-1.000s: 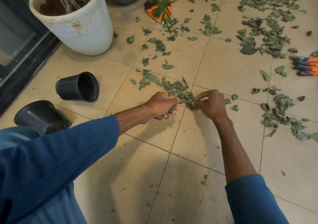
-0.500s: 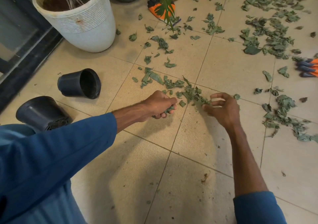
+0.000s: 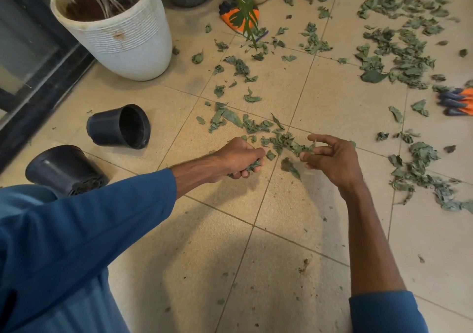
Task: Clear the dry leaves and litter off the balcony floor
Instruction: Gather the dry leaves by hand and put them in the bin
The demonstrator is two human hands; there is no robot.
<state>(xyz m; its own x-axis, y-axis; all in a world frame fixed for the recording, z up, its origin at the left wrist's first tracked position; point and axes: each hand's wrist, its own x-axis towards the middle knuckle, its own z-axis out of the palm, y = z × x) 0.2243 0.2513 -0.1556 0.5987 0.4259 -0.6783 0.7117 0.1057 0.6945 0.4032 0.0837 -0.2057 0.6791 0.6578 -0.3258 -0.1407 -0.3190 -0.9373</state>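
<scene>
Dry green leaves lie scattered over the beige tiled balcony floor (image 3: 281,230). A small line of leaves (image 3: 284,140) runs between my hands near a tile joint. My left hand (image 3: 238,157) grips a bunch of leaves (image 3: 254,165), which stick out under its curled fingers. My right hand (image 3: 332,158) hovers at the right end of that line, fingers spread and loosely bent, with fingertips at the leaves. One blurred leaf (image 3: 289,166) lies just below my right thumb. Bigger heaps of leaves (image 3: 399,51) sit at the far right, and another heap (image 3: 422,169) lies to the right.
A large white planter (image 3: 122,38) stands at the back left beside a dark door frame (image 3: 38,84). Two black plastic pots (image 3: 120,126) (image 3: 64,170) lie tipped over on the left. Orange gloves lie at the back (image 3: 238,18) and right edge (image 3: 458,102).
My right hand has let go of the leaf bunch it pinched, moved right and spread its fingers. My left hand keeps its grip on its bunch.
</scene>
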